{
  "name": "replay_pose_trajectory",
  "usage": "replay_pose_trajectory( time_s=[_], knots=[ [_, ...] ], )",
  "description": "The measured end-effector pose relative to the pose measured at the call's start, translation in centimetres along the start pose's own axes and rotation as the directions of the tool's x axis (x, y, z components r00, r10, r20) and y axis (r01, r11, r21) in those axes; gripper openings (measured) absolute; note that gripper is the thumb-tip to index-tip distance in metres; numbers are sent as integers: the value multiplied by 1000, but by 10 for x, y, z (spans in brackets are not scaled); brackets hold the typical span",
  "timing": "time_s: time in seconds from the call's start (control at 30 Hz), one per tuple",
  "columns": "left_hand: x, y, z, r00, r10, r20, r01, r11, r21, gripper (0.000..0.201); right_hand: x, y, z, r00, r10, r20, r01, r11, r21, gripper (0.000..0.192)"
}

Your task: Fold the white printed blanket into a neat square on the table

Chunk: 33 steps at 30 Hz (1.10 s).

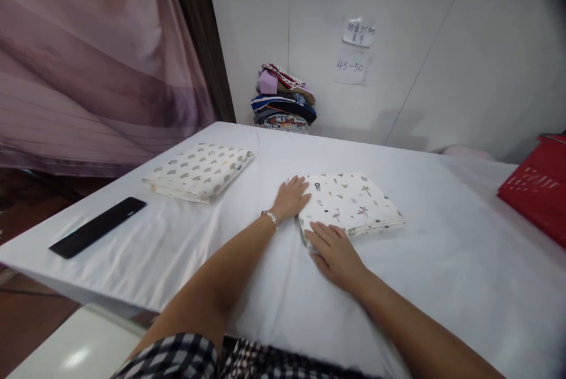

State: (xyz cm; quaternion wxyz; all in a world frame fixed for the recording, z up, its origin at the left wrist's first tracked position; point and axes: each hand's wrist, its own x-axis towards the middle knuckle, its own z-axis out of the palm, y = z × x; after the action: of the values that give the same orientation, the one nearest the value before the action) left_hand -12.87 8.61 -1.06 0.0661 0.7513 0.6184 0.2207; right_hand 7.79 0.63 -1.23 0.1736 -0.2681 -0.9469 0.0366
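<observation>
Head view: looked down over a wide table (442,284) spread with a white sheet. Hung at the far left, a mauve curtain (88,55); stood behind, a pale wall (464,25) with two paper notes (356,49) stuck on it, the lower marked 45-50. Sat at the right edge of the table, part of a red basket (537,187). Lay on the left part of the sheet, a folded cloth with grey prints (198,171), and nearer the left corner, well apart from it, a flat black bar (97,227). Stacked against the wall beyond the far edge, a pile of coloured clothes (283,99). Rested near the middle of the table, a folded white cloth with small prints (349,202), flat on the sheet, corners fairly square. Pressed on its left edge, left hand (292,197), fingers stretched flat and close together, gripping nothing. Laid on its near left corner, right hand (336,252), likewise flat and open, palm down, fingertips on the cloth, heel on the sheet. Worn on the left wrist, a thin silver bracelet (270,217).
</observation>
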Motion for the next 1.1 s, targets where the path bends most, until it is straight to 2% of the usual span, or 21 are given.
replay_pose_trajectory(
  time_s=[0.1, 0.23, 0.37, 0.43, 0.5, 0.57, 0.63, 0.73, 0.77, 0.83, 0.97, 1.03, 1.1],
  knots=[
    [-1, -2, 4, 999, -36, 22, 36, 999, -4, 44, 0, -2, 0, 1000, 10, 3, -10, 1000, -15, 48],
    [-3, -2, 1, 999, -33, -7, 33, 998, -45, 43, -1, -2, -3, 1000, 26, 9, -26, 1000, 1, 47],
    [-5, -4, 1, 989, -87, -123, 74, 991, -112, 43, -4, 7, -10, 999, 43, -25, -41, 996, 74, 43],
    [-4, -8, 2, 972, -151, -180, 122, 979, -163, 42, -9, 21, -14, 986, 135, -97, -127, 988, 90, 39],
    [-2, -12, 2, 955, -217, -203, 171, 959, -225, 43, -18, 43, -18, 932, 291, -216, -277, 956, 94, 37],
    [1, -16, 2, 943, -274, -189, 215, 934, -285, 45, -30, 72, -20, 806, 463, -370, -461, 882, 98, 39],
    [3, -17, 2, 931, -327, -160, 260, 905, -337, 48, -45, 103, -20, 671, 576, -466, -601, 791, 112, 43],
    [5, -16, 0, 912, -390, -127, 315, 865, -389, 51, -64, 142, -18, 508, 716, -479, -742, 646, 179, 49],
    [5, -15, -1, 908, -403, -116, 330, 857, -395, 51, -68, 150, -17, 479, 752, -453, -759, 614, 218, 51],
    [6, -13, -4, 903, -418, -100, 351, 852, -389, 52, -71, 160, -17, 442, 811, -384, -774, 561, 293, 54],
    [8, -11, -9, 891, -445, -90, 384, 845, -374, 52, -63, 165, -19, 386, 885, -260, -795, 462, 392, 56],
    [10, -13, -11, 888, -453, -75, 393, 834, -389, 52, -56, 169, -21, 389, 888, -244, -777, 459, 432, 54],
    [11, -15, -13, 887, -456, -66, 395, 826, -403, 47, -49, 178, -25, 415, 872, -258, -741, 489, 460, 52]
  ],
)
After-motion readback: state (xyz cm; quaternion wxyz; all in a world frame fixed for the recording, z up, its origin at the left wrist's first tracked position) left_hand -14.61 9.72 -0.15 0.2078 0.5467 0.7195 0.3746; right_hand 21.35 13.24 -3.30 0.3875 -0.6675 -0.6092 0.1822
